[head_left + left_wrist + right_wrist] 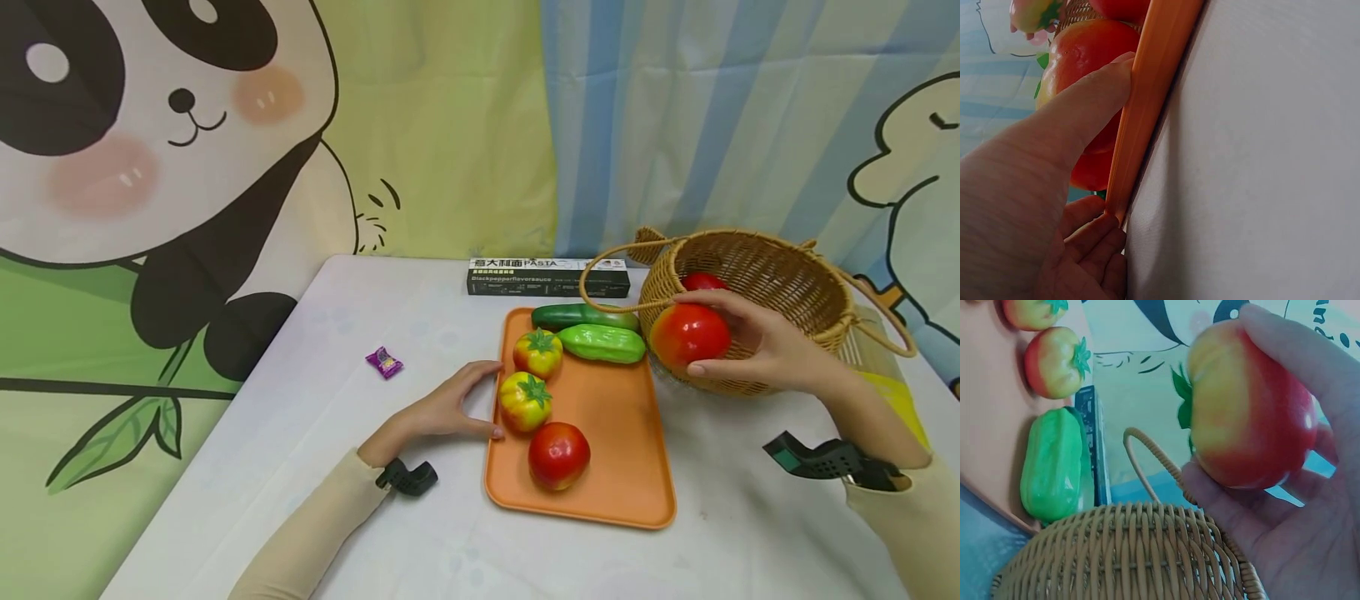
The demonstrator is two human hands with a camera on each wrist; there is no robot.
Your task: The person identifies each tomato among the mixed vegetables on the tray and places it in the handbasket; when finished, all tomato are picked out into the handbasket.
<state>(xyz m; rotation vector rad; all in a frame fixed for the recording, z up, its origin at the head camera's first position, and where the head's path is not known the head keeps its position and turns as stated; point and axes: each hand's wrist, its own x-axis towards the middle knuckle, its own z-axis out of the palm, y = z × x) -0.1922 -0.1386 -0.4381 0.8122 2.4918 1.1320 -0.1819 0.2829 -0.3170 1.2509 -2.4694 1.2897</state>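
Held tomato: the red-and-yellow tomato (693,333) is off the table, at the near left side of the wicker basket (787,275).
Right hand: the right hand (772,346) grips this tomato between thumb and fingers.
Tomato's hidden face: the head view shows mainly red skin; the right wrist view adds a broad yellow side and green leaves (1184,403).
Left hand: the left hand (450,404) has thumb and forefinger spread apart, both touching the orange tray (611,458) at its left edge; the left wrist view shows the remaining fingers loosely bent beside the tray's outer wall.
On the tray: two yellow-red tomatoes (526,402), a red tomato (559,456), a light-green ridged vegetable (602,343) and a dark-green cucumber (577,315).
Basket: only the head view shows the red fruit (703,282) inside, partly hidden; the right wrist view gives the outer weave.
Pasta box: its lettering reads clearly only from the head; the box (547,285) lies behind the tray.
Purple-wrapped candy: the candy (385,362) lies left of the tray, seen from the head alone.
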